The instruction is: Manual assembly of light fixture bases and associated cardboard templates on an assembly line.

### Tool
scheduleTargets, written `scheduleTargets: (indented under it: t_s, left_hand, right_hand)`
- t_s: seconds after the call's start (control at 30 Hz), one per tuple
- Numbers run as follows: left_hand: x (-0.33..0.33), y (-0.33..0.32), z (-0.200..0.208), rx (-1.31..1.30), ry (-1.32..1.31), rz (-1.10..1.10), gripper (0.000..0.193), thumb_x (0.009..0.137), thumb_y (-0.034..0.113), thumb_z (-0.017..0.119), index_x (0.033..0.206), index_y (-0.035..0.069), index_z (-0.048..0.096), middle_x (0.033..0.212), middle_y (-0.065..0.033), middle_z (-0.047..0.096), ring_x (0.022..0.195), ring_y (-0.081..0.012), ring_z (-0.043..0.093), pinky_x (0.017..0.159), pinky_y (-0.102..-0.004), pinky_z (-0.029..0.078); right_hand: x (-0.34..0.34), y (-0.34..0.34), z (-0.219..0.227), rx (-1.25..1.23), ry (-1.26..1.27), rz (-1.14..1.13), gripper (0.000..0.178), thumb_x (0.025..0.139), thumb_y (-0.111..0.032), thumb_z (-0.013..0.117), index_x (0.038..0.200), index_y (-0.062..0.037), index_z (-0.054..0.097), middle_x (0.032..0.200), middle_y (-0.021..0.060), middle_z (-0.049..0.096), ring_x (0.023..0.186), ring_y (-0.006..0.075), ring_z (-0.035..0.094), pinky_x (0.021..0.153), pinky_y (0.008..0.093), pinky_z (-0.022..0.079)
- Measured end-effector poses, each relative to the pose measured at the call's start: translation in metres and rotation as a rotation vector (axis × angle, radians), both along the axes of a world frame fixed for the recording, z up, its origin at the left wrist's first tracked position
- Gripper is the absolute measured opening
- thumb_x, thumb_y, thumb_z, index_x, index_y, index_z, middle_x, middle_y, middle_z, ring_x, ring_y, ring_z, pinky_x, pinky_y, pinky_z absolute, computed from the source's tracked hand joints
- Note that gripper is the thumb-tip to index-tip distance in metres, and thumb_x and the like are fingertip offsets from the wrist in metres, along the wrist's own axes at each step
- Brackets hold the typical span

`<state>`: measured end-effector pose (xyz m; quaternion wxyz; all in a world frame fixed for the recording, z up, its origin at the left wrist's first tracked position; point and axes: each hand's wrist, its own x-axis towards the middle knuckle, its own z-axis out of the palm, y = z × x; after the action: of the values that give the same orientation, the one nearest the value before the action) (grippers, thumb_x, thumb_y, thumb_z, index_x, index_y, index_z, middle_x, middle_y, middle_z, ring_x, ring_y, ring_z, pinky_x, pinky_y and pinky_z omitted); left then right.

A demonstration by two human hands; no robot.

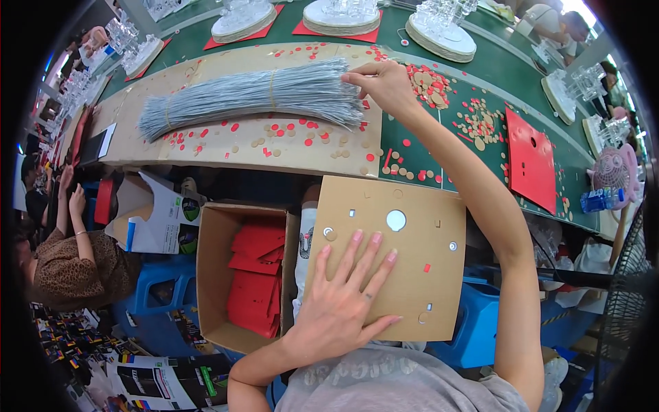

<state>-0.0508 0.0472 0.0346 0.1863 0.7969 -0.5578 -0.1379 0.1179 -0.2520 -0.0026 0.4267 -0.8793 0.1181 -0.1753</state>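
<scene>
Green work table [480, 69] across the top of the view, curved by the lens, largest thing here. Laid on it, a long sheet of brown cardboard [206, 147] sprinkled with small red and tan punched discs [274, 134]. On that sheet, a thick bundle of grey wires [254, 93], lying lengthwise and tied with a band near the middle. Nearer than the bundle, below the table edge, a square tan cardboard panel [412, 275] with one round hole and several small cut-outs, resting on the lap. Left of this panel, an open brown carton [213, 275] on the floor, filled with stacked red sheets [257, 275]. Right of the bundle, on the green surface, a flat red panel [528, 161] with a few holes, and between them a scatter of more discs. Beyond the bundle, at the far side of the table, several round bases carrying clear plastic ornaments [240, 17]. Left hand [343, 295] flat on the tan panel, fingers spread wide, pressing and not closed around anything. Right hand [381, 82] stretched out to the right end of the bundle, fingertips narrowed together on the wire tips; impossible to tell whether a single wire is pinched. Far left of the bundle, another person's arm in a patterned brown sleeve [62, 268].
</scene>
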Motion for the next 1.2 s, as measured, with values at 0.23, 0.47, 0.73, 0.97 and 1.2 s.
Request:
scheduleTargets:
  t_s: [0.23,0.47,0.73,0.97,1.2]
  left_hand:
    - [-0.001,0.001,-0.004,0.003,-0.026,0.018,0.081,0.094,0.057,0.059,0.155,0.006,0.041,0.162,-0.0226,0.032,0.151,-0.0412,0.027,0.116,-0.0625,0.022]
    - [0.001,-0.005,-0.003,-0.015,-0.042,-0.027,0.085,0.090,0.059,0.063,0.155,0.008,0.042,0.162,-0.0219,0.032,0.151,-0.0424,0.027,0.117,-0.0627,0.020]
    - [-0.007,0.001,-0.002,0.071,-0.058,0.043,0.089,0.085,0.055,0.070,0.153,0.005,0.043,0.163,-0.0236,0.030,0.152,-0.0422,0.023,0.119,-0.0622,0.013]
    - [-0.010,-0.004,-0.001,0.065,-0.084,-0.010,0.078,0.087,0.051,0.070,0.151,0.011,0.049,0.162,-0.0253,0.029,0.153,-0.0422,0.022,0.118,-0.0644,0.014]
    - [-0.007,0.001,-0.008,-0.007,-0.163,-0.136,0.076,0.087,0.049,0.072,0.148,0.008,0.052,0.161,-0.0258,0.031,0.151,-0.0422,0.028,0.116,-0.0671,0.017]
  right_hand:
    - [0.010,0.014,0.018,0.321,0.061,0.019,0.038,0.082,-0.036,0.081,0.107,-0.0074,0.080,0.096,0.0080,0.077,0.077,0.0123,0.070,0.072,0.0300,0.055]
    - [0.025,-0.014,-0.021,-0.130,-0.275,0.028,0.028,0.073,-0.029,0.083,0.094,-0.0105,0.082,0.087,0.0112,0.077,0.072,0.0251,0.074,0.074,0.0359,0.059]
    - [0.025,0.013,-0.005,0.024,-0.188,-0.013,0.021,0.079,-0.022,0.081,0.093,-0.0057,0.081,0.080,0.0111,0.077,0.072,0.0148,0.072,0.071,0.0292,0.057]
    - [0.014,-0.008,0.000,0.410,-0.388,-0.134,0.020,0.083,-0.019,0.079,0.097,-0.0038,0.081,0.089,0.0087,0.076,0.071,0.0140,0.067,0.069,0.0292,0.054]
    - [-0.135,-0.038,0.030,0.866,-0.680,-0.408,0.025,0.102,-0.028,0.060,0.114,-0.0070,0.063,0.106,0.0099,0.069,0.089,0.0159,0.069,0.067,0.0286,0.052]
